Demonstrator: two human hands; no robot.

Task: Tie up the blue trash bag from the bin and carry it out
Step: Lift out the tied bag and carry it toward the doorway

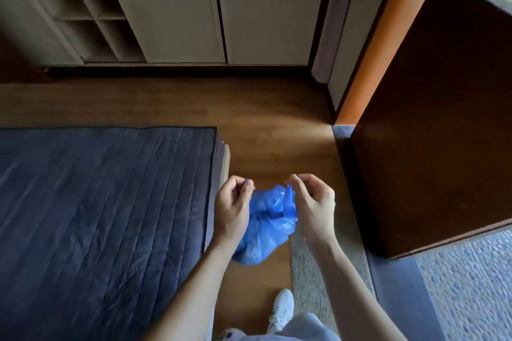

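White sneaker [283, 310] and pale trouser leg sit lowest in view, toe aimed at the open dark wooden door [432, 147], so stance already faces the exit

Crinkled thin blue plastic trash bag [267, 225] hangs off the wooden floor [263, 108], between and below both sets of fingers

Left hand [232, 207] pinched closed on one blue bag tip, which pokes out above its fingertips; right hand [311, 202] pinched closed on the other tip, a blue strip running down from its fingers into the gathered neck

Tips held apart and high: likely drawing a knot tight, bag weight giving tension. Bin not in view. Dark quilted mat [97, 216] lies beyond the left fingers
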